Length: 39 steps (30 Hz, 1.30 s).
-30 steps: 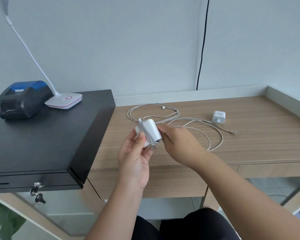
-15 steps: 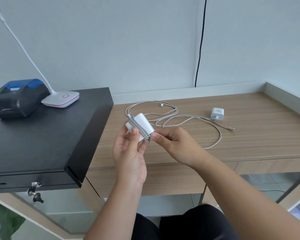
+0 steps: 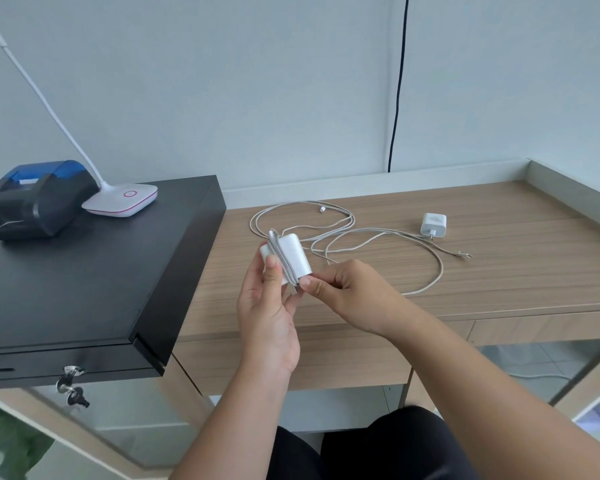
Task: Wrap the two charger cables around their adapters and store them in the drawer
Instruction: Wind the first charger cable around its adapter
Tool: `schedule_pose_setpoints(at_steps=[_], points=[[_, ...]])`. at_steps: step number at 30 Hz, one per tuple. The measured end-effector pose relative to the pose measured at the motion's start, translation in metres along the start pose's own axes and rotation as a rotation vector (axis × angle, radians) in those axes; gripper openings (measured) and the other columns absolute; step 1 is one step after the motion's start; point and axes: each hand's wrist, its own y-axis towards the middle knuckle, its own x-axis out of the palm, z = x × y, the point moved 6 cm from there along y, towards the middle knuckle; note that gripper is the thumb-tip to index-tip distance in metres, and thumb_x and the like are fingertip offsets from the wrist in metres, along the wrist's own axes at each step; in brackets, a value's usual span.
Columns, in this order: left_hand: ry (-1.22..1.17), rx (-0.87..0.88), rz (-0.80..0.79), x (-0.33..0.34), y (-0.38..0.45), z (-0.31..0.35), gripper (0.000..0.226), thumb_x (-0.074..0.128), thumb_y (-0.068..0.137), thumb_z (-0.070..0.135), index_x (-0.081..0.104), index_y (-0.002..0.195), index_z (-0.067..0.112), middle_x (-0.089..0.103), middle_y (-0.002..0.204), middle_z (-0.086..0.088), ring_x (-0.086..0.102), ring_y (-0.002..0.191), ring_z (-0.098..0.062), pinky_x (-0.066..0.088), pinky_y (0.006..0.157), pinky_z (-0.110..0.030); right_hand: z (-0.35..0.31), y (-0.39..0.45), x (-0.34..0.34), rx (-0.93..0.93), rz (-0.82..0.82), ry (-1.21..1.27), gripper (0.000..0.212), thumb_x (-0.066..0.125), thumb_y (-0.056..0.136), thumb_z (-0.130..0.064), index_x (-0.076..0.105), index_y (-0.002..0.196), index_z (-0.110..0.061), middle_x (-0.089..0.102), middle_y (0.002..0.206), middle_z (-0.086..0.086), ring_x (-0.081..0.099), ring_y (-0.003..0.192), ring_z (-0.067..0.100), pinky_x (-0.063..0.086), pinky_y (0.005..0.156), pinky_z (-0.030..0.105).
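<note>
My left hand (image 3: 269,306) grips a white adapter (image 3: 293,256) above the desk's front edge, thumb on its face. A few turns of grey cable (image 3: 280,252) run around it. My right hand (image 3: 347,292) pinches that cable at the adapter's lower corner. The rest of the cable lies in loose loops (image 3: 329,223) on the wooden desk (image 3: 499,271). A second, smaller white adapter (image 3: 433,224) stands at the back right with its own cable (image 3: 433,271) spread beside it. A closed wooden drawer front (image 3: 534,329) sits under the desk's right part.
A black cash drawer box (image 3: 84,289) with keys (image 3: 70,384) in its lock stands at the left. It carries a receipt printer (image 3: 32,199) and a white lamp base (image 3: 125,199). A black wire (image 3: 397,84) runs down the wall.
Both hands have stayed over the front edge with the adapter. My right hand slid from its side to its lower corner, laying cable round it. The loose loops on the desk have shifted slightly.
</note>
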Motion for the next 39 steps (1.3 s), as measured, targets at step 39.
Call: schedule_pose_setpoints(at_steps=[39], points=[[0.751,0.175,-0.432,0.002,0.002,0.017,0.044,0.044,0.094,0.046,0.046,0.138,0.042,0.053,0.14,0.015,0.052,0.125,-0.012,0.043,0.101,-0.036,-0.028,0.001,-0.033,-0.302,-0.002,-0.337,0.017,0.056,0.088,-0.037,0.066,0.08,-0.026,0.06,0.06,-0.005,0.05,0.054,0.012,0.045,0.055,0.033]])
